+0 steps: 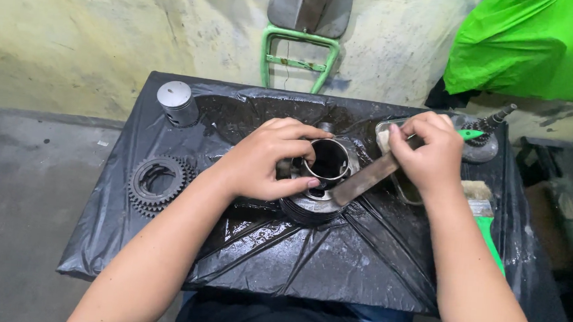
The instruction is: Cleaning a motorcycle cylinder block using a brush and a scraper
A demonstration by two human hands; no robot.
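**Two hands work on a metal cylinder at a small covered table**

Centrally on the table (156, 253), which is wrapped in wet black plastic sheet (333, 260), stands a dark metal cylinder (322, 184) with an open bore. The left hand (270, 156) is closed around its upper sleeve, fingers curled over the rim. The right hand (430, 155) is clenched on the handle of a flat metal scraper (367, 179), whose blade lies slanted against the cylinder's right side.

The table is small and its edges are close. At the back left corner stands a grey piston (177, 103), near the edge. A stack of toothed gear rings (156, 183) lies close to the left edge. To the right, a brush with green handle (487, 224) lies along the right edge, partly under the right forearm. A shallow tray (403, 187) sits below the right hand, and a round metal part (482, 139) with a shaft is in the back right corner. The front part of the sheet has the most free room.

Behind the table, a green metal frame (299, 56) leans at the stained wall, and a bright green cover (541, 48) fills the upper right. I can see no labels or signs.
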